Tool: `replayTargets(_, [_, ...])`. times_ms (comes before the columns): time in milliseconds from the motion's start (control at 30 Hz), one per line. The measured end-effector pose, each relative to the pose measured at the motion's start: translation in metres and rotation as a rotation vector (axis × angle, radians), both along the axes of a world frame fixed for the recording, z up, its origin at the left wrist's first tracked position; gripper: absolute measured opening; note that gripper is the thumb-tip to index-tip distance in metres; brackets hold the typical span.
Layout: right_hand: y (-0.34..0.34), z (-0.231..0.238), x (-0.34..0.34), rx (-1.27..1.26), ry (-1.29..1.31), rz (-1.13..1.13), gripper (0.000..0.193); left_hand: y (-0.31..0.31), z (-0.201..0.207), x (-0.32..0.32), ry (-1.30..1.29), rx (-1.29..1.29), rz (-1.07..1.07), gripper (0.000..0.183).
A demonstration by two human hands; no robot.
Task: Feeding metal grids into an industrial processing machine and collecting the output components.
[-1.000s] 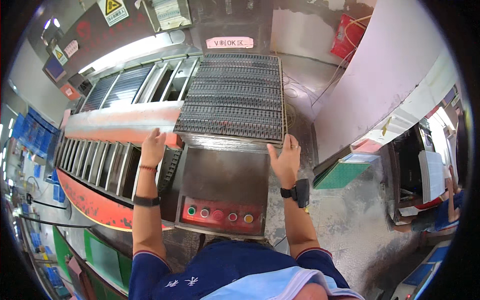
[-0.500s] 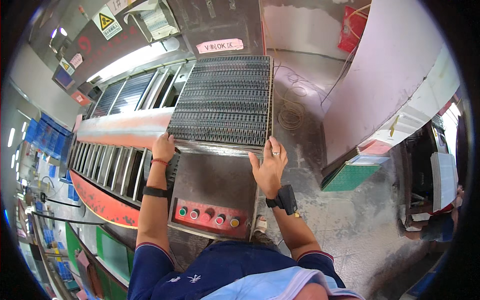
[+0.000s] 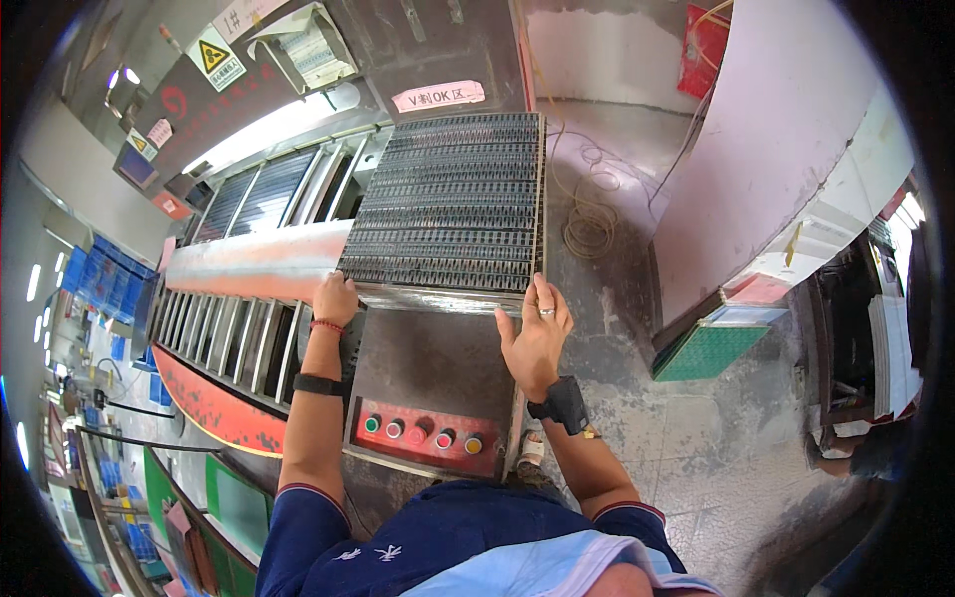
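Note:
A wide stack of dark, patterned circuit board panels (image 3: 448,199) lies on the machine's brown end table (image 3: 433,353). My left hand (image 3: 335,298) is closed at the stack's near left corner, its fingertips partly hidden. At the near right corner, my right hand (image 3: 537,333) rests against the edge with fingers stretched and the thumb apart. Layered board edges show along the stack's near side, between the hands.
A red control panel (image 3: 423,431) with several coloured buttons sits at the table's near end. To the left runs the machine's slatted bed (image 3: 234,333). Green boards (image 3: 714,350) lean by a white pillar (image 3: 756,169); a coiled hose (image 3: 589,234) lies on the floor.
The whole view has shifted slightly to the right. Both hands keep about the same places at the stack's corners. A person at the far right shows less.

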State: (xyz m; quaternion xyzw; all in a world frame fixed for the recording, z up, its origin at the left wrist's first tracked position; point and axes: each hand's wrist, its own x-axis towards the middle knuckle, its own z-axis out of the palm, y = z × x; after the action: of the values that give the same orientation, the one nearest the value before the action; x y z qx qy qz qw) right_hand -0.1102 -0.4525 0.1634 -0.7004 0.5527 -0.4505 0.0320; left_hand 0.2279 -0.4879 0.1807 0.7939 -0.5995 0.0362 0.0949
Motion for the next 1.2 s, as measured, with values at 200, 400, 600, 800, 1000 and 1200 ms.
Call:
replayTargets(200, [0.005,0.003,0.007,-0.028,-0.132,0.043,0.049,-0.005,-0.016,0.02,0.013,0.022,0.007,0.028])
replayTargets(400, [0.028,0.006,0.024,0.007,-0.052,0.091,0.047,-0.005,-0.023,0.065,-0.107,0.079,-0.102,0.026])
replayTargets(600, [0.036,0.004,0.029,-0.021,0.029,0.11,0.051,0.007,-0.02,0.068,0.119,-0.221,0.041,0.03])
replayTargets(800, [0.061,0.0,0.02,0.071,-0.129,0.234,0.05,0.058,0.009,0.035,0.574,-0.14,0.088,0.03])
replayTargets(1000, [0.1,-0.01,0.004,0.268,-0.413,0.387,0.048,0.108,0.027,0.028,0.964,-0.221,0.288,0.036])
replayTargets(1200, [0.108,-0.017,0.008,0.668,-1.084,0.423,0.04,0.111,0.011,0.032,1.264,-0.339,0.36,0.036])
